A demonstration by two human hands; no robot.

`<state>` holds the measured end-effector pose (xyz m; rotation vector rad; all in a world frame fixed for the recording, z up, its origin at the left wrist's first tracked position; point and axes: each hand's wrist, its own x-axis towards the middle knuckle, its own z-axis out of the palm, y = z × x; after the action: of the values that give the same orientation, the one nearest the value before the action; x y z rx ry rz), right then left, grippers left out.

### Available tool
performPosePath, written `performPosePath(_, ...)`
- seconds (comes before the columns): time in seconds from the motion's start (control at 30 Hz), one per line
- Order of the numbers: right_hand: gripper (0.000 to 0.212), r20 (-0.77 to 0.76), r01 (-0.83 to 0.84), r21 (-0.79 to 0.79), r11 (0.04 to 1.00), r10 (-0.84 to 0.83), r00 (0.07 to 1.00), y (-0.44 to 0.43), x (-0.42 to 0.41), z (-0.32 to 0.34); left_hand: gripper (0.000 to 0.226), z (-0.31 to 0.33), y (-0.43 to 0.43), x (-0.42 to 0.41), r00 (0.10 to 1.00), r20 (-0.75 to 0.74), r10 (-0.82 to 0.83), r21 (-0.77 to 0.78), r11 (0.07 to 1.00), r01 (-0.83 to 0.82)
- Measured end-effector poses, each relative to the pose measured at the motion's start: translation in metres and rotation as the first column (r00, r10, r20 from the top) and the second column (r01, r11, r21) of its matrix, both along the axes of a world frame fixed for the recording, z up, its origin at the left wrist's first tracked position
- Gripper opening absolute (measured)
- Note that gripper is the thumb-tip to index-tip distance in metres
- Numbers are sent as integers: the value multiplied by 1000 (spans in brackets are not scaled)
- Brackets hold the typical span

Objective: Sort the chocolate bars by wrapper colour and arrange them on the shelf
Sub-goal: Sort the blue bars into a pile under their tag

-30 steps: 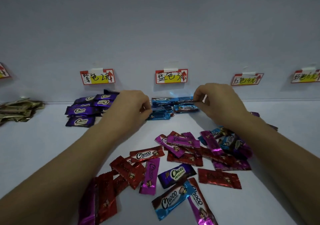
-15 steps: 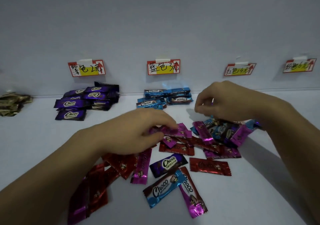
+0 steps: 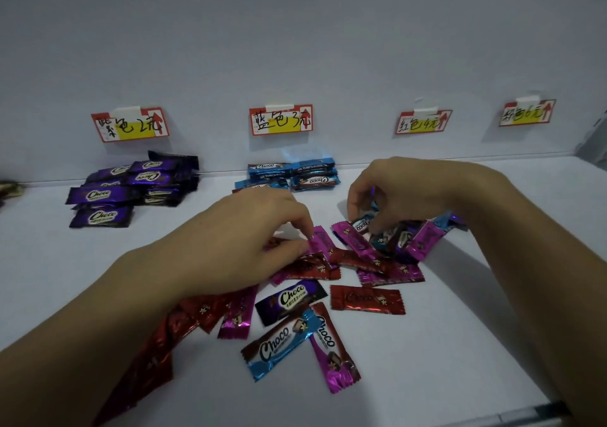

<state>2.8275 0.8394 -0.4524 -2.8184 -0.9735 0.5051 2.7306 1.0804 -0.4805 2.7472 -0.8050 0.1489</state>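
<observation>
The left hand (image 3: pixel 243 242) pinches a pink bar (image 3: pixel 323 241) in the mixed pile (image 3: pixel 289 298) on the near shelf (image 3: pixel 460 328) while the right hand's (image 3: pixel 410 193) fingers (image 3: pixel 354 201) curl round a blue bar (image 3: pixel 363 226) at its right, where slick overlapping wrappers could snag and drag wrong-coloured neighbours along.

back wall (image 3: pixel 295 32): plain pale grey | four paper tags taped to it in a row, each red-edged, with handwritten black characters and a red up-arrow | far-left tag (image 3: pixel 130 124), second tag (image 3: pixel 281 120): yellow patch in the middle | third tag (image 3: pixel 423 122), fourth tag (image 3: pixel 527 113): further right, white tape on top
</observation>
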Motion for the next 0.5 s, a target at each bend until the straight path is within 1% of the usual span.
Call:
performPosePath(0.1, 22, 5, 7, -15, 1000, -7, 1000, -3, 6, -4, 24, 11, -20, 2, 1000, 2, 7, 28, 1000, -7)
performPosePath(0.17, 19, 5, 20, 28, 999, -20, 1000, -7, 10, -5, 23, 21, -41, 5, 1000, -8, -15, 54, 998, 15)
performPosePath(0.27, 15, -35, 43, 236, 971, -36, 999, -16, 17, -4, 27, 27, -78, 12, 999, -7, -40, 122, 992, 41)
performPosePath(0.33, 16, -51, 77, 360, 930, -63, 997, -24, 21, -2, 34, 25, -99, 19, 1000, 30, -1, 184, 983, -5)
performPosePath(0.4, 15, -54, 121, 450, 885, -108, 993, -32, 26, -2, 38, 20, -117, 24, 995, 87, 39, 215, 975, -57)
performPosePath(0.43, 15, -51, 142, 485, 863, -134, 990, -35, 28, -2, 39, 16, -123, 26, 994, 92, 55, 219, 973, -74)
performPosePath(0.5, 15, -49, 181, 548, 816, -185, 981, -40, 30, -1, 37, 11, -128, 30, 996, 39, 84, 228, 969, -91)
